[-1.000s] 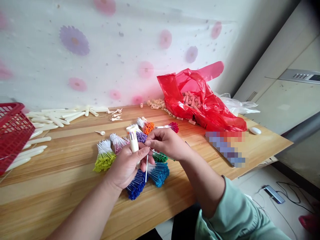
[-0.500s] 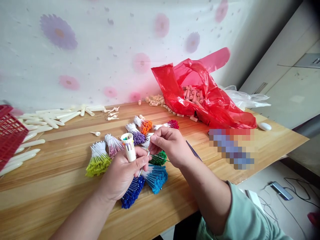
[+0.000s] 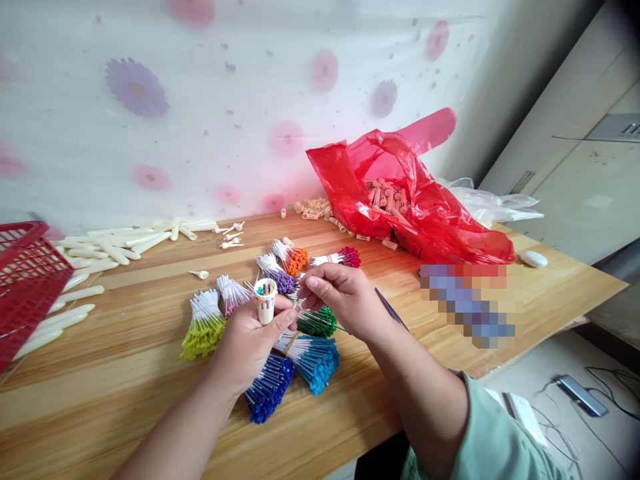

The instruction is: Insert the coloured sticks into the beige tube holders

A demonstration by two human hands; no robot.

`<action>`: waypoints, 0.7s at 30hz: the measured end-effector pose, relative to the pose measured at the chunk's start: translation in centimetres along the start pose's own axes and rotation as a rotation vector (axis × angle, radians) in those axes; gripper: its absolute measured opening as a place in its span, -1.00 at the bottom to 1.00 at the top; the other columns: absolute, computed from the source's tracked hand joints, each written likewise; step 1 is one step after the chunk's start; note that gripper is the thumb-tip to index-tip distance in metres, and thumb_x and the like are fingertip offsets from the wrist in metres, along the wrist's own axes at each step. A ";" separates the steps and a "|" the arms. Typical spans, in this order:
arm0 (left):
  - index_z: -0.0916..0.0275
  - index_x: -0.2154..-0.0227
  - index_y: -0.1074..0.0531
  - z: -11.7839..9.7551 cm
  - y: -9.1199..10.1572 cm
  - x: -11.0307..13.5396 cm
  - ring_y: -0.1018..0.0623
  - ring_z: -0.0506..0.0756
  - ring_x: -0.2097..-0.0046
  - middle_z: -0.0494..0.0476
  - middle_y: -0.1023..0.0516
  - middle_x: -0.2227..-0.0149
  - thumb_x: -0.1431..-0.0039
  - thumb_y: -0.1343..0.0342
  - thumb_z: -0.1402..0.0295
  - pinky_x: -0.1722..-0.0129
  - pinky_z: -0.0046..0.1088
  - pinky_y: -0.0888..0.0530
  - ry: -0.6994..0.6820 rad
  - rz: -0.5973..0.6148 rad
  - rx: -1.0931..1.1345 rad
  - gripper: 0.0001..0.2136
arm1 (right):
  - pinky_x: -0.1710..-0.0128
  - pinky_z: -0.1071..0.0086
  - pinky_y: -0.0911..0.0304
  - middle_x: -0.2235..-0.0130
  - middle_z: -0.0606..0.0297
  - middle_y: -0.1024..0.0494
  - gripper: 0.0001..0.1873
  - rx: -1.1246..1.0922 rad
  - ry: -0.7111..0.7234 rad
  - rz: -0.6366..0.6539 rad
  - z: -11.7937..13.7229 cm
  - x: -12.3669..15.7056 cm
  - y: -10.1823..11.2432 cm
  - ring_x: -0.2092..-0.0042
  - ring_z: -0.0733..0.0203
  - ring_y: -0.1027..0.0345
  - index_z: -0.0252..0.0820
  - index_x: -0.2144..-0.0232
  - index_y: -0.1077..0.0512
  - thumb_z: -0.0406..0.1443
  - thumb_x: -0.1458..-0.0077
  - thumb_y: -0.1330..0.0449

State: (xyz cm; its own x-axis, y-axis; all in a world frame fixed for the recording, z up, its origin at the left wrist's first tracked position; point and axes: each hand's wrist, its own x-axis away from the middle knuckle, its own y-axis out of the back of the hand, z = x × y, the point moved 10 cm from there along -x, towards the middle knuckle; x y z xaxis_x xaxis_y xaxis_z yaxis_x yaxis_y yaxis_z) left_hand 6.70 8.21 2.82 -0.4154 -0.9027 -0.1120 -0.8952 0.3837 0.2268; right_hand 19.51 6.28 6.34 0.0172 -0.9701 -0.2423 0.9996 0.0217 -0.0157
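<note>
My left hand [image 3: 247, 340] is closed around a short white pen barrel [image 3: 265, 301], its open end up, with coloured tips showing inside. My right hand [image 3: 340, 297] pinches a thin refill stick close beside the barrel's rim. Under both hands lie fanned bundles of refills on the wooden table [image 3: 125, 373]: yellow-green [image 3: 203, 327], dark blue [image 3: 267, 393], light blue [image 3: 316, 359], green [image 3: 320, 322], purple [image 3: 277, 277], orange [image 3: 294, 257] and dark red [image 3: 345, 256].
A red plastic bag [image 3: 425, 207] with small tan parts sits at the back right. White pen shells [image 3: 100, 243] lie at the back left beside a red basket [image 3: 27, 280]. A pixelated flat object [image 3: 467, 303] lies at the right. Cables run across the floor.
My left hand has tilted the barrel so its open end faces up more. My right hand has brought the thin refill up from below my left hand to the barrel's rim.
</note>
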 end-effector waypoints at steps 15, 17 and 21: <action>0.24 0.48 -0.40 0.8 -0.5 0.1 -0.27 -0.07 0.55 -0.07 -0.42 0.55 -0.14 -0.11 0.27 0.51 -0.53 -0.25 0.005 0.077 0.009 -0.83 | 0.44 0.44 -0.28 0.51 0.39 -0.45 -0.87 -0.064 -0.010 -0.082 -0.4 -0.3 0.6 0.47 0.36 -0.31 -0.20 0.48 -0.44 -0.30 0.17 -0.29; 0.24 0.47 -0.40 0.9 -0.6 0.2 -0.27 -0.06 0.55 -0.07 -0.42 0.55 -0.15 -0.11 0.25 0.52 -0.53 -0.25 0.007 0.091 0.007 -0.82 | 0.44 0.45 -0.29 0.50 0.38 -0.46 -0.88 -0.043 0.059 -0.112 0.2 -0.2 0.9 0.47 0.35 -0.33 -0.19 0.46 -0.44 -0.32 0.16 -0.29; 0.24 0.40 -0.45 0.0 -0.1 0.0 -0.40 0.00 0.45 0.00 -0.48 0.47 -0.14 -0.12 0.22 0.40 -0.48 -0.33 -0.052 0.046 -0.068 -0.82 | 0.38 0.41 -0.37 0.43 0.30 -0.54 -0.94 0.154 0.322 -0.210 3.4 1.0 1.5 0.41 0.29 -0.42 -0.18 0.41 -0.47 -0.34 0.04 -0.26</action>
State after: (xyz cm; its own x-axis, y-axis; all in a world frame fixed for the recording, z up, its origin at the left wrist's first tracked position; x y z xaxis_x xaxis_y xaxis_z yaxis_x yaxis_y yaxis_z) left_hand 6.79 8.15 2.77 -0.4649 -0.8725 -0.1500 -0.8628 0.4085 0.2978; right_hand 21.11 4.55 9.35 -0.1703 -0.8235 -0.5412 0.9725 -0.2289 0.0423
